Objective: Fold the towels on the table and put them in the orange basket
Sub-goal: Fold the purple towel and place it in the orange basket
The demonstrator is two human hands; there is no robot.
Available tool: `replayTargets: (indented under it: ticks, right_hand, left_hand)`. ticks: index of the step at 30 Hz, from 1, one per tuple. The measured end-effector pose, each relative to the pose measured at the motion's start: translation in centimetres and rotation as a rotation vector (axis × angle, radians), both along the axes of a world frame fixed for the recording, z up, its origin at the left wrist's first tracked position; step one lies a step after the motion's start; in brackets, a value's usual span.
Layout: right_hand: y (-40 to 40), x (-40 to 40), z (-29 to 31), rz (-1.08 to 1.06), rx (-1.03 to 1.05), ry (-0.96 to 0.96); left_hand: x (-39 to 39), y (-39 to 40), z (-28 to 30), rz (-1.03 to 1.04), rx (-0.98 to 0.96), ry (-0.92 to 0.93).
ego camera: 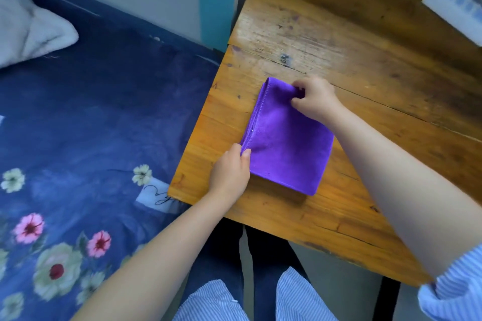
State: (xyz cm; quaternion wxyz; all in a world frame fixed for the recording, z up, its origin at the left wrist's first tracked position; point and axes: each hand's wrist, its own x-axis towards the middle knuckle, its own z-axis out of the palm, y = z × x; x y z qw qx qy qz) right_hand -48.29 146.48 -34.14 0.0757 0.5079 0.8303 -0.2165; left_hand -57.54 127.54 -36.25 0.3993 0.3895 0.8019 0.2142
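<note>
Pinching the near left corner of the purple towel (pixel 289 143), your left hand (pixel 229 172) has its thumb on top of the cloth and its fingers curled at the edge. Your right hand (pixel 314 100) grasps the far right corner of the same towel, fingers bent over the fabric and bunching it slightly there. The towel lies folded into a neat rectangle on the wooden table (pixel 365 65), close to the table's left edge, with its stitched layered edges along the left side and its far end tilted a little to the left. Both of your forearms reach in from the bottom of the view, and the striped blue sleeve (pixel 453 292) shows at your right elbow.

To the left of the table you have a bed with a dark blue flowered cover (pixel 91 138), and a white pillow (pixel 28 31) rests at its far end. At the table's far right corner sits a white and blue object (pixel 456 5), blurred beyond telling what it is.
</note>
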Motion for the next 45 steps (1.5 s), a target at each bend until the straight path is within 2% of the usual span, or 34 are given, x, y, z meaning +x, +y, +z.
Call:
replayTargets:
  ticks: [5, 10, 13, 15, 16, 18, 20, 23, 26, 30, 32, 35, 37, 42, 45]
  right_hand:
    - [-0.6, -0.2, -2.3, -0.026, 0.113, -0.051]
    - [-0.6, 2.5, -2.5, 0.036, 0.230, -0.128]
    - [-1.4, 4.4, -1.8, 0.018, 0.322, -0.078]
    - [-2.9, 5.2, -1.4, 0.120, 0.436, -0.028]
    - [-3.7, 5.4, -1.4, 0.197, 0.479, -0.030]
    - [-4.9, 6.3, -1.8, 0.332, 0.484, -0.081]
    - [-5.1, 7.0, -2.7, 0.391, 0.379, -0.108]
    - [-4.0, 7.9, -4.0, 0.315, 0.175, -0.134]
    - [-2.5, 8.6, -4.8, 0.158, 0.123, -0.113]
    - [-1.0, 9.3, -4.6, -0.083, -0.018, -0.084]
    - [-1.0, 9.7, -4.0, -0.104, -0.020, -0.067]
    - [-1.9, 9.8, -2.9, -0.148, 0.093, 0.009]
    - [-2.6, 9.6, -2.2, -0.229, 0.067, 0.053]
    - [-3.2, 8.9, -2.1, -0.511, -0.244, 0.187]
    - [-2.3, 8.7, -2.5, -0.648, -0.356, 0.291]
  left_hand:
    - [-0.7, 0.7, -1.6, -0.002, -0.062, 0.082]
    - [-0.8, 0.6, -1.7, -0.032, -0.129, 0.287]
    - [-0.3, 0.6, -1.1, -0.125, 0.106, 0.435]
    - [0.4, 1.1, -1.1, -0.224, 0.297, 0.575]
    - [0.8, 1.5, -1.1, -0.288, 0.329, 0.619]
    - [1.7, 2.4, -1.0, -0.417, 0.271, 0.639]
    - [2.3, 2.7, -1.6, -0.482, 0.160, 0.611]
    - [2.6, 2.9, -2.5, -0.478, 0.052, 0.586]
    - [2.8, 3.0, -3.2, -0.484, 0.056, 0.615]
    - [2.8, 2.8, -3.5, -0.466, 0.001, 0.529]
    - [2.9, 3.6, -2.5, -0.448, -0.020, 0.556]
    - [2.6, 6.5, -0.9, -0.416, 0.094, 0.603]
    - [2.4, 9.6, -0.1, -0.475, 0.131, 0.623]
    - [2.7, 15.6, 0.3, -0.712, -0.121, 0.647]
    - [2.2, 16.9, 0.3, -0.762, -0.261, 0.674]
